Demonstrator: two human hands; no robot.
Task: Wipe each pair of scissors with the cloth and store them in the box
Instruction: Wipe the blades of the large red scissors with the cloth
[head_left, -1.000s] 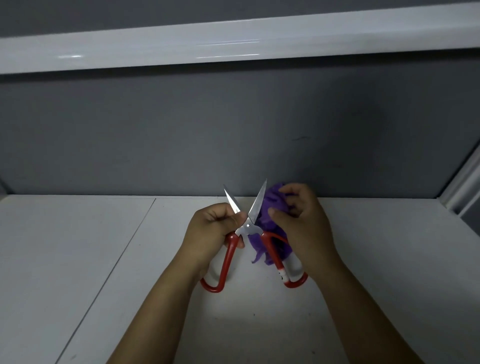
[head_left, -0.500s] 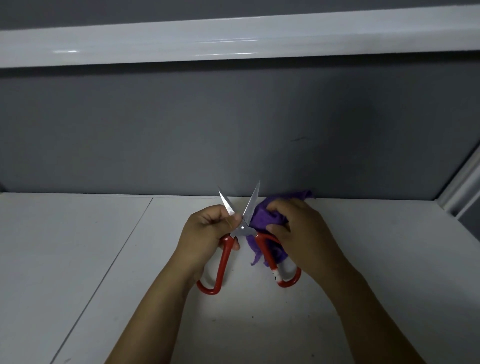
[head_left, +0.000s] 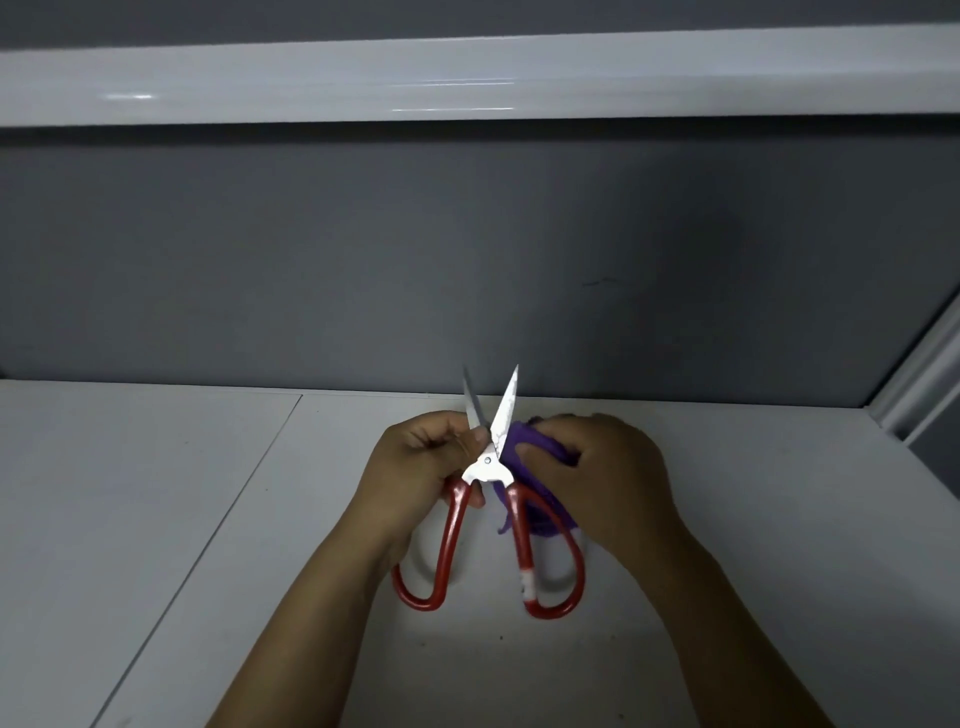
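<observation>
left hand (head_left: 421, 462): my grip clamps scissors (head_left: 488, 462) near pivot, blades spread for access
right hand (head_left: 602, 478): grip bunches cloth (head_left: 519, 441) against blade

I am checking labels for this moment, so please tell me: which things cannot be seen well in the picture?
Head view only:
Box: outside the frame.
Purple cloth: mostly hidden behind the right hand that grips it.
Scissors: left blade blurred, its base covered by the left hand.
White mark on the right handle: too small to read.
Other scissors: none in the frame.
</observation>
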